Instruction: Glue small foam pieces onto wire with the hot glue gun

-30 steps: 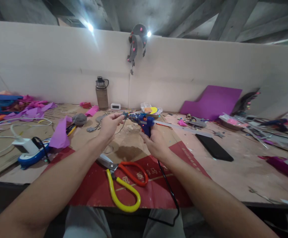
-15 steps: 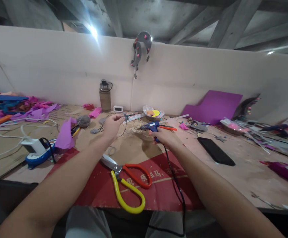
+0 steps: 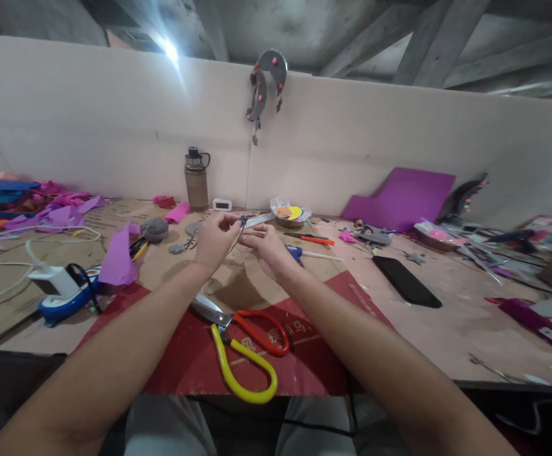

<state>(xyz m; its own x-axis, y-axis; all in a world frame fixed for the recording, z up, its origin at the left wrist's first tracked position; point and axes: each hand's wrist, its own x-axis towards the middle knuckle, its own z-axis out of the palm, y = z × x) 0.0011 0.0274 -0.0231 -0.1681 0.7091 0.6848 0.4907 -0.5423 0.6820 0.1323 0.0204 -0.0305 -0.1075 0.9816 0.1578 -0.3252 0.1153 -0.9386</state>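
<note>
My left hand (image 3: 215,242) is closed in a pinch on a small dark grey piece (image 3: 243,220) with a thin cord hanging from it. Right beside it, my right hand (image 3: 269,252) has its fingers drawn together against the piece and cord; what exactly they grip is too small to tell. A blue glue gun (image 3: 295,253) lies on the table just behind my right hand, partly hidden by it, with a clear glue stick (image 3: 321,256) jutting out to the right. Large scissors with red and yellow handles (image 3: 247,345) lie nearer, slightly opened.
A black phone (image 3: 406,282) lies to the right. On the left are a blue power strip (image 3: 69,304), purple felt (image 3: 120,256) and a grey yarn ball (image 3: 155,229). A bottle (image 3: 196,183) and a bowl (image 3: 290,218) stand by the white partition (image 3: 328,139). A decorated grey headband (image 3: 261,88) hangs there.
My right hand has let go of the glue gun, which now lies on the table. It has moved left to meet my left hand at the dark grey piece.
</note>
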